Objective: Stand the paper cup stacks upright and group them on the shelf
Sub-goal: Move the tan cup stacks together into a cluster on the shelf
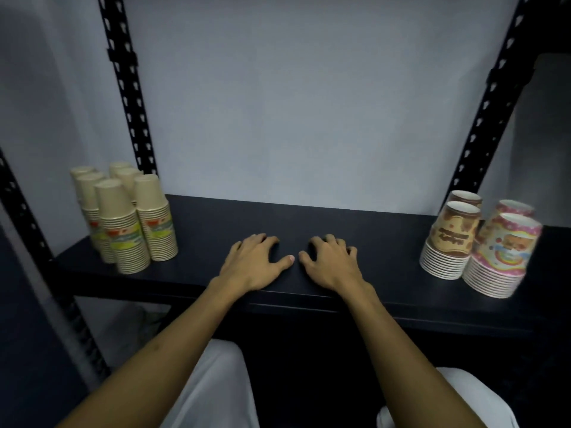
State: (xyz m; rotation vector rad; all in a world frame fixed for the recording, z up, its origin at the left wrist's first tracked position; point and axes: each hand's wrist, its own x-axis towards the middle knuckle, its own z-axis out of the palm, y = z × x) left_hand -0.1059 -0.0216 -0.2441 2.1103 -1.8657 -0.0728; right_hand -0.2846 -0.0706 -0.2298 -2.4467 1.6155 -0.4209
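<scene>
Several tan paper cup stacks stand upright, mouths down, in a tight group at the left end of the black shelf. At the right end stand two brown-patterned cup stacks and two pink-patterned cup stacks, also upright and touching each other. My left hand and my right hand rest palm down side by side on the middle of the shelf, fingers slightly bent, holding nothing and well apart from both groups.
Black perforated uprights rise at the back left and back right of the shelf, with a grey wall behind. My white-trousered knees are below the shelf's front edge.
</scene>
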